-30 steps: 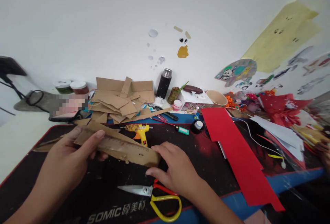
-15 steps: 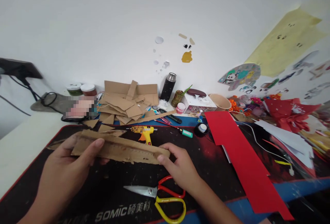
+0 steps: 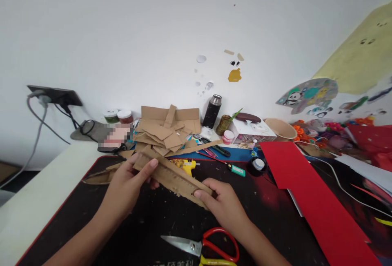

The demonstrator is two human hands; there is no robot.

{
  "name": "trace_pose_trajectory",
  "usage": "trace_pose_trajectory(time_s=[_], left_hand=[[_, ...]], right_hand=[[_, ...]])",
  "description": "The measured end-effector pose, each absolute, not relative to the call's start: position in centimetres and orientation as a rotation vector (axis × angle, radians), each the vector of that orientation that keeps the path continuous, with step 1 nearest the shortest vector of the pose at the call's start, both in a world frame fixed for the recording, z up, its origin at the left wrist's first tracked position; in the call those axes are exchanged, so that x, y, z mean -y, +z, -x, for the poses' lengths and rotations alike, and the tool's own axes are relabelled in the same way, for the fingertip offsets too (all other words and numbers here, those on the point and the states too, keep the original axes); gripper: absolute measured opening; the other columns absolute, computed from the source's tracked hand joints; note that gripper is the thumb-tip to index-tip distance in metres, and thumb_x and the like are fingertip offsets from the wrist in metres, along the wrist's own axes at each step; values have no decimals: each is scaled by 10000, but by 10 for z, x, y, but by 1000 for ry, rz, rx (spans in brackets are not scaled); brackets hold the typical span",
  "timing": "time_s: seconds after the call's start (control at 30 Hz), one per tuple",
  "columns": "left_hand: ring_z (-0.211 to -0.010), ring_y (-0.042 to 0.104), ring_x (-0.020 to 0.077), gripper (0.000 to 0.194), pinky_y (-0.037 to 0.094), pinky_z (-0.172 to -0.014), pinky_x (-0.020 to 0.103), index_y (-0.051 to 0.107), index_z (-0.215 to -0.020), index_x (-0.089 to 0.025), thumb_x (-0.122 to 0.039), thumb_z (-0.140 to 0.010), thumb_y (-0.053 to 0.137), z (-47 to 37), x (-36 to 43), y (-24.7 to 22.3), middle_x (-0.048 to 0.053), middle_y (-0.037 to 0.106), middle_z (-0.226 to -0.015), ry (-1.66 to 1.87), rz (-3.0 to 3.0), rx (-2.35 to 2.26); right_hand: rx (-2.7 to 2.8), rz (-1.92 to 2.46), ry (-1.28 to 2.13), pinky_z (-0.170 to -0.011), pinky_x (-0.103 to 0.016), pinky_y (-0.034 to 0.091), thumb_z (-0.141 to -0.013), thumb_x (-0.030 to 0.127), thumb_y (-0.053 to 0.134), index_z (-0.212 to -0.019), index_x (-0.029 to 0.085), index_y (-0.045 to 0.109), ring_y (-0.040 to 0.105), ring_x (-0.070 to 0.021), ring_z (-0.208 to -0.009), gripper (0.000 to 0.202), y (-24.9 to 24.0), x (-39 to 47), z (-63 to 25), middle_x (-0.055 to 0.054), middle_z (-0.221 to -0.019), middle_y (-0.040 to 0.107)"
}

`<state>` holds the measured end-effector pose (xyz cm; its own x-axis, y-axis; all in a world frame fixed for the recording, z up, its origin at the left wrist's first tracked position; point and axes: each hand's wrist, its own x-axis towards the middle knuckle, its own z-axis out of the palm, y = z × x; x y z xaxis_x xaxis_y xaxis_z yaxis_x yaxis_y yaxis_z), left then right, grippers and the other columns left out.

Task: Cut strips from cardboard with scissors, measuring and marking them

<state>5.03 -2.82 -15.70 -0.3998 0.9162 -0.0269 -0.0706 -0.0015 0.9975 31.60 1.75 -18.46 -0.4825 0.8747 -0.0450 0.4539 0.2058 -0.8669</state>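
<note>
A long strip of brown cardboard point(image 3: 177, 180) with a ragged lower edge is held between my two hands above the dark mat. My left hand point(image 3: 130, 182) grips its left end, thumb on top. The right end is pinched by my right hand point(image 3: 222, 202). The strip slopes down to the right. Just behind it lies a yellow glue gun point(image 3: 189, 166), partly covered by the strip. Closer to me, scissors point(image 3: 196, 246) with one red and one yellow handle lie on the mat, cut off by the lower frame edge. A boat-shaped cardboard piece point(image 3: 99, 176) lies left of my left hand.
Cardboard scraps point(image 3: 162, 133) are heaped at the back, beside a black flask point(image 3: 212, 113). A green lighter point(image 3: 237, 170) and a small black pot point(image 3: 256, 165) sit right of centre. Red card point(image 3: 309, 188) covers the right side. A power strip point(image 3: 55, 94) hangs at left.
My view has turned left, so the surroundings shift right and slightly down. The cardboard strip, still in both hands, slopes more steeply, its right end lower.
</note>
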Motion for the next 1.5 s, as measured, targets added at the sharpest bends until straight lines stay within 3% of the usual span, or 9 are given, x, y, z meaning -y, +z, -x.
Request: trace_pose_trajectory(time_s=[0.17, 0.33, 0.5, 0.7, 0.8, 0.93, 1.07, 1.3, 1.5], left_hand=[[-593, 687, 197, 393, 591, -573, 304, 781, -884, -188, -532, -772, 936, -54, 11, -160, 37, 760, -727, 1544, -821, -1233], [-582, 700, 179, 458, 603, -588, 277, 781, -771, -169, -547, -663, 1016, -56, 1, -161, 33, 745, -662, 1608, -738, -1207], [-581, 716, 171, 534, 627, -574, 281, 791, -909, -172, -551, -625, 1039, -45, -10, -157, 32, 795, -759, 1623, -639, -1221], [-521, 663, 129, 453, 572, -527, 221, 719, -818, -178, -481, -658, 1015, -47, -29, -153, -26, 717, -632, 1827, -607, -1263], [-540, 682, 135, 424, 571, -538, 219, 706, -815, -178, -477, -699, 983, -54, -37, -155, -27, 717, -632, 1905, -622, -1255], [-543, 728, 175, 471, 619, -557, 259, 712, -835, -171, -507, -670, 997, -67, -45, -166, -10, 740, -636, 1937, -608, -1225], [-526, 730, 164, 495, 622, -547, 235, 720, -813, -166, -484, -604, 1037, -80, -46, -175, -11, 746, -623, 1924, -544, -1179], [-542, 752, 198, 465, 611, -509, 261, 738, -811, -179, -506, -657, 1031, -103, -31, -179, 6, 773, -681, 1759, -686, -1177], [-622, 788, 216, 473, 640, -586, 281, 764, -912, -194, -538, -702, 1011, -106, -24, -172, 14, 795, -743, 1675, -781, -1134]], right_hand=[[2043, 1148, 1199, -648, -276, 376, -1012, 453, 633, -852, 198, 714, 551, -178, -716, 311, -183, -32, -312, 1, -760, 634], [2057, 1099, 1234, -693, -289, 413, -1024, 438, 604, -915, 195, 733, 606, -199, -774, 296, -180, -43, -308, -19, -832, 690], [2081, 1062, 1276, -692, -293, 411, -1008, 444, 639, -930, 192, 757, 613, -197, -777, 288, -171, -59, -306, -15, -834, 699], [1547, 1021, 1587, -517, -257, 423, -909, 713, 759, -926, 199, 689, 587, -149, -508, 519, -178, -82, -291, 25, -649, 646], [1261, 922, 1618, -451, -229, 374, -878, 765, 790, -847, 193, 654, 558, -118, -436, 589, -189, -86, -287, 17, -612, 658], [1163, 829, 1628, -417, -214, 352, -822, 748, 867, -702, 162, 665, 564, -99, -414, 631, -201, -86, -293, -14, -605, 675], [1070, 796, 1638, -401, -215, 345, -757, 722, 931, -688, 159, 710, 568, -104, -402, 608, -202, -85, -298, -23, -596, 694], [985, 826, 1654, -410, -223, 348, -703, 744, 946, -594, 148, 731, 558, -106, -401, 643, -200, -78, -294, -37, -549, 673], [934, 859, 1651, -418, -232, 317, -679, 670, 978, -497, 144, 685, 516, -104, -401, 629, -195, -79, -297, -22, -467, 588]])
